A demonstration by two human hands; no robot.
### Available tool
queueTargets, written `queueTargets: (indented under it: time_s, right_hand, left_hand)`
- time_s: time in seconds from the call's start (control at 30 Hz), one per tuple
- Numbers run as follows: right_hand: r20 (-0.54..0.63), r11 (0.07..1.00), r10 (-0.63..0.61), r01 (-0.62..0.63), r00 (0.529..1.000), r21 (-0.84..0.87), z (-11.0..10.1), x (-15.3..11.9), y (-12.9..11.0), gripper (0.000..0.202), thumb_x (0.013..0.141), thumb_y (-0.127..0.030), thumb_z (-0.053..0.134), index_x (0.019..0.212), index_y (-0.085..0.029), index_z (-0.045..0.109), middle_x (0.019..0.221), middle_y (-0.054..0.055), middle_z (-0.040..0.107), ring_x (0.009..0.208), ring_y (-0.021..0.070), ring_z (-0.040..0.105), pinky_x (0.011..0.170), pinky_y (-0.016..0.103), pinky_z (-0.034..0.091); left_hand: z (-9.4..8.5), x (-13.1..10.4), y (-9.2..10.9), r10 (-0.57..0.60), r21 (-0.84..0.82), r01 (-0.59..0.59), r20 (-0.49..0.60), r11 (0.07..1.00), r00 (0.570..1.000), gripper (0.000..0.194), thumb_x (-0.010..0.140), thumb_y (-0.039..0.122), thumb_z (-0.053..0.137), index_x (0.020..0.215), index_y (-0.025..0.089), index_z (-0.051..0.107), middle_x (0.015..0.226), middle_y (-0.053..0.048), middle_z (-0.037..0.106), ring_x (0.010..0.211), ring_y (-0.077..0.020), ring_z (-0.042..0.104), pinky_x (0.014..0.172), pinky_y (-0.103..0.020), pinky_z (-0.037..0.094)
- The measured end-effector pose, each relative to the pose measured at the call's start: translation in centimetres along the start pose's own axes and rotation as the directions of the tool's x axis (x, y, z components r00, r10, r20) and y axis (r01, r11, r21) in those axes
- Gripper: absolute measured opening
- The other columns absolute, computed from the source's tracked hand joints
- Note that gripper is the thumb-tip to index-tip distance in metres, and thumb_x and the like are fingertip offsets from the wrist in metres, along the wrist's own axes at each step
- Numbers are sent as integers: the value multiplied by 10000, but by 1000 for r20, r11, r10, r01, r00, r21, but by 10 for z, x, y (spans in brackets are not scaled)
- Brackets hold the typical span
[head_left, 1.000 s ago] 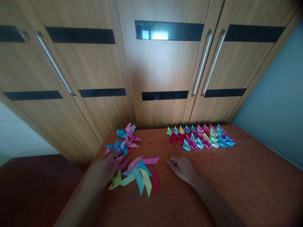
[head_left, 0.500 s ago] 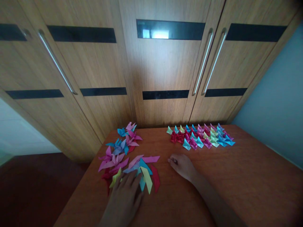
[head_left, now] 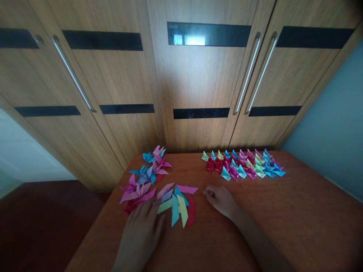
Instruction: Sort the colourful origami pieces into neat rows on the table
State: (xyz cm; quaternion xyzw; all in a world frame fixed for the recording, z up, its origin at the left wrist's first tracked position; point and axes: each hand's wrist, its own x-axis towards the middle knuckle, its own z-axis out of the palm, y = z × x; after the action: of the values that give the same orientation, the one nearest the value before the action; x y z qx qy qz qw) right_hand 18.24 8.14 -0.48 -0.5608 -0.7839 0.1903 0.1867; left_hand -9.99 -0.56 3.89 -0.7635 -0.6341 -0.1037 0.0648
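Observation:
My left hand (head_left: 143, 226) lies palm down on the table with its fingers stretched out, touching folded paper pieces. Beside its fingertips is a light green folded strip (head_left: 165, 206). Cyan (head_left: 175, 210), pale yellow (head_left: 182, 210) and red (head_left: 191, 211) folded strips fan out to the right. Behind them lie a magenta strip (head_left: 187, 189), a pink strip (head_left: 165, 190) and a lavender strip (head_left: 167, 195). My right hand (head_left: 219, 198) rests on the table with its fingers curled in, and nothing shows in it. What lies under my left palm is hidden.
Paper lilies in pink (head_left: 139, 189), blue and red stand along the table's left side. Rows of small pointed paper pieces (head_left: 241, 166) in several colours sit at the back right. A wooden wardrobe (head_left: 198, 83) rises behind the brown table (head_left: 297, 215).
My left hand has shifted a little left, and the light green strip now shows more fully. The loose strips lie more spread out, slightly further right. My right hand stays curled in place.

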Motion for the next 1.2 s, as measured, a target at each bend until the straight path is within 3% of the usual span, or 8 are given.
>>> queueTargets:
  time_s: [0.17, 0.33, 0.57, 0.83, 0.97, 1.1, 1.2]
  right_hand:
    - [0, 1000, -1, 1, 1000, 7, 0, -1, 0, 271, 895, -338, 419, 735, -192, 581, 652, -6, 598, 606, 118, 537, 548, 218, 287]
    - [-26, 1000, -4, 4, 1000, 7, 2, 0, 1, 273, 891, -342, 428, 711, -191, 567, 631, -12, 580, 593, 113, 523, 546, 216, 275]
    - [9, 1000, 25, -25, 1000, 9, -3, 0, -3, 278, 897, -335, 419, 752, -185, 603, 671, 1, 607, 621, 117, 534, 563, 213, 297]
    - [-13, 1000, 1, -1, 1000, 23, -4, 0, -3, 270, 900, -333, 428, 758, -187, 606, 689, 4, 627, 640, 119, 556, 593, 210, 324]
    - [-6, 1000, 2, -2, 1000, 10, -4, 0, -3, 267, 901, -334, 430, 762, -190, 606, 693, 2, 632, 632, 117, 552, 579, 209, 313]
    - [-3, 1000, 10, -10, 1000, 9, -5, 0, -4, 253, 896, -326, 439, 769, -190, 610, 697, 4, 635, 627, 116, 547, 572, 210, 303]
    - [3, 999, -4, 4, 1000, 38, -6, -1, -1, 239, 890, -309, 444, 773, -188, 614, 706, 8, 640, 631, 117, 551, 580, 210, 312]
  left_hand:
    - [-17, -15, -36, -147, 158, 143, 9, 977, 989, 356, 864, 313, 407, 1101, 182, 638, 1138, -129, 630, 995, -298, 603, 863, -432, 470]
    - [-16, -21, -46, -161, 141, 144, 115, 979, 980, 366, 876, 277, 359, 1080, 217, 657, 1100, -93, 672, 954, -265, 637, 861, -408, 478]
    - [-15, -21, -36, -107, 38, 104, 101, 994, 989, 358, 859, 244, 368, 1006, 248, 694, 1052, -65, 706, 951, -254, 647, 877, -402, 478]
    - [-12, -23, -36, -154, -79, 163, 114, 983, 982, 334, 845, 254, 373, 883, 253, 704, 960, -51, 731, 841, -231, 685, 784, -364, 525]
    - [-9, -25, -37, -166, -193, 170, 38, 966, 985, 303, 847, 296, 395, 878, 279, 697, 940, -17, 739, 842, -222, 689, 772, -342, 541]
    - [-10, -18, -23, -113, -343, 89, -51, 935, 992, 250, 846, 344, 455, 909, 291, 691, 941, 8, 742, 853, -210, 691, 787, -313, 546]
    - [-10, 3, 2, 0, -447, -48, -106, 893, 994, 216, 853, 351, 495, 904, 282, 693, 909, 15, 744, 818, -183, 693, 761, -274, 545]
